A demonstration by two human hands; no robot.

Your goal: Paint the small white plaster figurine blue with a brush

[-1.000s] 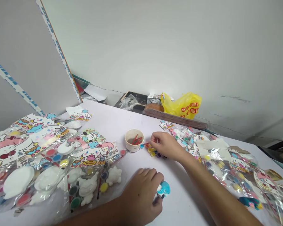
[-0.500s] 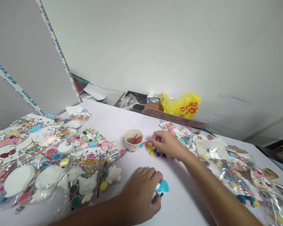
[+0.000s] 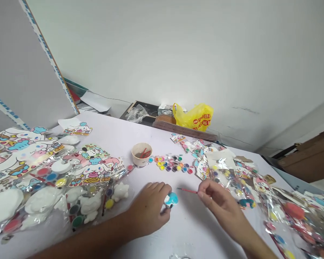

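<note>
Now, one blue-and-white figurine (image 3: 172, 199) sits in the near middle, clamped between thumb and fingers of the left hand (image 3: 151, 207), and one red paintbrush (image 3: 188, 190) is pinched in the right hand (image 3: 218, 198), thumb and fingers together, tip pointing left. Farther off, one paper cup (image 3: 138, 160) stands left of many paint pots (image 3: 174, 167), too clustered to count surely, with one yellow bag (image 3: 191, 118) at the far side!

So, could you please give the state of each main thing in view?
Left hand: closed on figurine
Figurine: blue, partly white
Right hand: pinching paintbrush
Paintbrush: tip toward figurine
Cup: upright, uncovered
Paint pots: grouped; unclear if open
White figures: bagged, unpainted
Yellow bag: crumpled
</note>
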